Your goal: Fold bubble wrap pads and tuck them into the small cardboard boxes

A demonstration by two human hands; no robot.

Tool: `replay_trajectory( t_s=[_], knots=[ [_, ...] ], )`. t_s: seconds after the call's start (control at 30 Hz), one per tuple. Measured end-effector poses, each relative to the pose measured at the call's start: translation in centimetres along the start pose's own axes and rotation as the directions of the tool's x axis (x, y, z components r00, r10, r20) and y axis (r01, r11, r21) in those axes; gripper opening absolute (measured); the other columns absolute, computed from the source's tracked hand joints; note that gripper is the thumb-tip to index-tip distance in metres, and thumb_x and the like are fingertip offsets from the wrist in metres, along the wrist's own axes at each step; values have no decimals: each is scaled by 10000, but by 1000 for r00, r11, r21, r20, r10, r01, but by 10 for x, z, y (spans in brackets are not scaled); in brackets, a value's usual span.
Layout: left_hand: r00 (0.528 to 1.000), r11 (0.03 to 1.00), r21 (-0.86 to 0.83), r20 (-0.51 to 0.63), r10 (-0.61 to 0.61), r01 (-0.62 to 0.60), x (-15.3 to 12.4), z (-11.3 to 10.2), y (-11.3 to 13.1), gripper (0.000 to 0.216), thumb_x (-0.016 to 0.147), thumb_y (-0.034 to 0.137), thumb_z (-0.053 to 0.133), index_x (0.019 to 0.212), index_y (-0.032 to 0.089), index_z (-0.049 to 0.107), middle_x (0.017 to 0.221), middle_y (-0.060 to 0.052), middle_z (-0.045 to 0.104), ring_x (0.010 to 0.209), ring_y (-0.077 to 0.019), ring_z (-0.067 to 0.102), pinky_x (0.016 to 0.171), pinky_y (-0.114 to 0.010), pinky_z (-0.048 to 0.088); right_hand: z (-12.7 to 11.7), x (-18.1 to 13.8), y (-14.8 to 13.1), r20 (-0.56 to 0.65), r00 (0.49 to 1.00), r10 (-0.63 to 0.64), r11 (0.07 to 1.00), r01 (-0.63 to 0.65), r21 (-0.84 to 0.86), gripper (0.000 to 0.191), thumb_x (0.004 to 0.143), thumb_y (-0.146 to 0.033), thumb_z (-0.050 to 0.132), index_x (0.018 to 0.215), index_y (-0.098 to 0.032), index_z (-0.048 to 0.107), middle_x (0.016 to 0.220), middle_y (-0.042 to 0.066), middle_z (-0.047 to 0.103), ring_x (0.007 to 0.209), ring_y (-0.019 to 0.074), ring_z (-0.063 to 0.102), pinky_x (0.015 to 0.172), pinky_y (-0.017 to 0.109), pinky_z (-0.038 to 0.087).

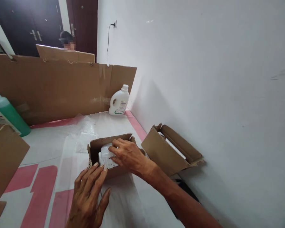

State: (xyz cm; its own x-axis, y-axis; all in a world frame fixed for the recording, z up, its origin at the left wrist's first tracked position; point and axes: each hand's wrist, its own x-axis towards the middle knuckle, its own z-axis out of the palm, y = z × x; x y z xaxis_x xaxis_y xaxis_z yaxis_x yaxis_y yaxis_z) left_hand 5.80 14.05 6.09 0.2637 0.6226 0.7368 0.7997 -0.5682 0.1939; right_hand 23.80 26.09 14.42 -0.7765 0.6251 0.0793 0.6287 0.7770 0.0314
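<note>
In the head view, a small open cardboard box [116, 172] stands on the table. Inside it sits a white box [108, 162] with printed text, and clear bubble wrap [106, 148] lies against its top. My right hand [128, 155] reaches into the carton from the right, fingers and thumb bent around the bubble-wrapped white box. Part of the carton's inside is hidden behind that hand. My left hand [89, 191] is open, fingers spread, its tips at the carton's front left edge.
Right of the carton, another open cardboard box [165, 150] leans by the wall, a white item inside. Loose bubble wrap [85, 133] lies behind. A white jug [120, 103] and a green-liquid bottle [14, 114] stand near a cardboard partition [61, 88]. A person [67, 41] is beyond it.
</note>
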Motion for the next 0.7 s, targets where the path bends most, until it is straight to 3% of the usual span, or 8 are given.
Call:
replay_trajectory(
  t_s=[0.1, 0.2, 0.3, 0.47, 0.57, 0.63, 0.67, 0.7],
  knots=[
    [1000, 999, -47, -24, 0, -1, 2, 1, -1, 474, 865, 69, 635, 1333, 120, 582, 1277, -133, 675, 1330, -258, 524, 1103, -431, 403, -11, -3, 13, 52, 998, -27, 954, 11, 299, 429, 860, -500, 763, 1136, -174, 721, 1094, 86, 699, 993, 232, 655, 830, 329, 512],
    [998, 996, -85, -57, -30, 25, 5, 1, 0, 402, 871, 57, 629, 1268, 124, 625, 1255, -134, 689, 1303, -262, 549, 1078, -443, 417, -18, -10, 23, -36, 999, -10, 858, 27, 514, 292, 935, -435, 695, 1067, -182, 757, 1000, 56, 723, 912, 184, 675, 818, 294, 511],
    [996, 994, -106, -74, -44, 36, 10, 1, 1, 386, 862, 28, 624, 1232, 137, 648, 1232, -123, 699, 1293, -266, 560, 1063, -450, 429, -7, -9, 25, -164, 984, 73, 822, 34, 568, 140, 968, -255, 667, 1025, -171, 763, 949, 45, 711, 854, 151, 659, 806, 270, 500],
    [994, 991, -122, -80, -68, 58, 19, -5, 7, 392, 852, 14, 629, 1202, 187, 666, 1226, -93, 689, 1276, -269, 567, 1059, -456, 434, 12, 1, 21, 6, 998, -68, 811, 51, 583, 122, 857, -197, 788, 968, -158, 756, 911, 35, 683, 847, 164, 639, 768, 270, 492],
    [977, 980, -104, -112, -181, 169, 16, -13, 7, 469, 866, 69, 636, 1296, 256, 621, 1286, -69, 646, 1258, -246, 574, 1061, -427, 442, -3, -8, 23, -83, 996, 8, 725, 51, 686, 78, 892, -213, 751, 960, -176, 754, 917, 28, 699, 844, 156, 648, 769, 267, 503],
    [919, 928, -85, -137, -370, 362, 8, -18, 3, 506, 911, 208, 615, 1404, 291, 536, 1352, -72, 597, 1273, -257, 554, 1065, -446, 447, -16, -25, 29, -194, 965, 179, 653, 31, 756, 75, 926, -261, 711, 951, -208, 758, 924, 19, 713, 842, 153, 660, 772, 268, 514],
    [859, 869, -98, -131, -494, 485, 4, -19, 1, 512, 938, 297, 578, 1443, 299, 494, 1388, -76, 571, 1284, -275, 541, 1074, -480, 444, -17, -36, 34, -249, 919, 306, 623, 4, 782, 103, 937, -304, 695, 949, -224, 759, 936, 19, 720, 856, 160, 667, 786, 279, 521],
    [779, 784, -134, -103, -619, 606, -1, -18, -2, 522, 959, 381, 528, 1470, 301, 459, 1421, -80, 547, 1295, -297, 528, 1086, -525, 431, -14, -47, 38, -297, 839, 456, 591, -36, 806, 144, 945, -352, 677, 960, -235, 758, 961, 26, 728, 882, 174, 673, 806, 296, 527]
  ],
)
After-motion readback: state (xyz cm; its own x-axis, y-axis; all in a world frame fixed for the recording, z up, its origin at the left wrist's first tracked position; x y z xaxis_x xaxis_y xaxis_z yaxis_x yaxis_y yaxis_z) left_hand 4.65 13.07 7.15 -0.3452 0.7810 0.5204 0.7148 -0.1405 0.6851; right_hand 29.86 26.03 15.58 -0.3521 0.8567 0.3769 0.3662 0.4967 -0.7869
